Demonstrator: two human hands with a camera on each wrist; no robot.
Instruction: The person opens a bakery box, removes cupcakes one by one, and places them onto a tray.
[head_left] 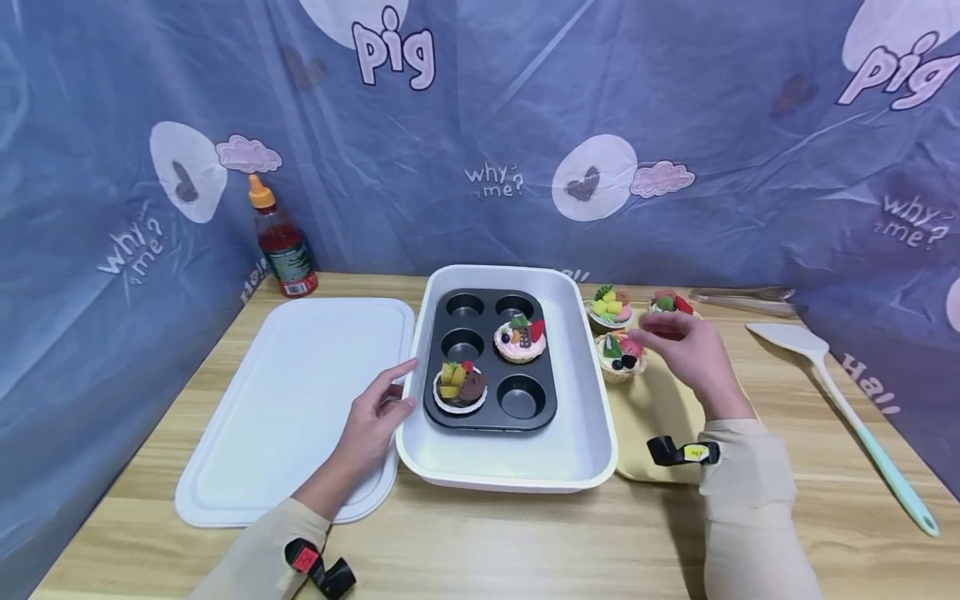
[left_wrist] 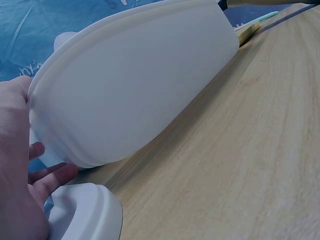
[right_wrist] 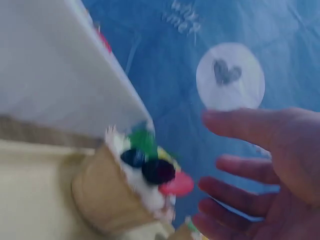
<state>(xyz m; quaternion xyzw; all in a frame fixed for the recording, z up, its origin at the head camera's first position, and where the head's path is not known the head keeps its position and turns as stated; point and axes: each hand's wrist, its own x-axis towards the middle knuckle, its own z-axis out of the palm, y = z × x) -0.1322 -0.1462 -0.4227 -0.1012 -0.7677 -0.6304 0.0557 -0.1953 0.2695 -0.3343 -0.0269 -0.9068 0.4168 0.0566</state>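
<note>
Over a flat white plastic panel (head_left: 300,383), the left hand (head_left: 377,417), fingers relaxed, touches a deep white rectangular tub (head_left: 498,460) holding a black muffin pan (head_left: 491,375) with two fruit-topped tarts (head_left: 520,342), and beside a berry-topped tart (head_left: 619,358) on a pale-yellow tray (head_left: 652,417) hovers the right hand (head_left: 692,350), fingers apart.

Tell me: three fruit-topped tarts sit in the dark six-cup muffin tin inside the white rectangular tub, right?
Not three: the head view shows two fruit-topped tarts in the dark six-cup muffin tin inside the white rectangular tub.
</note>
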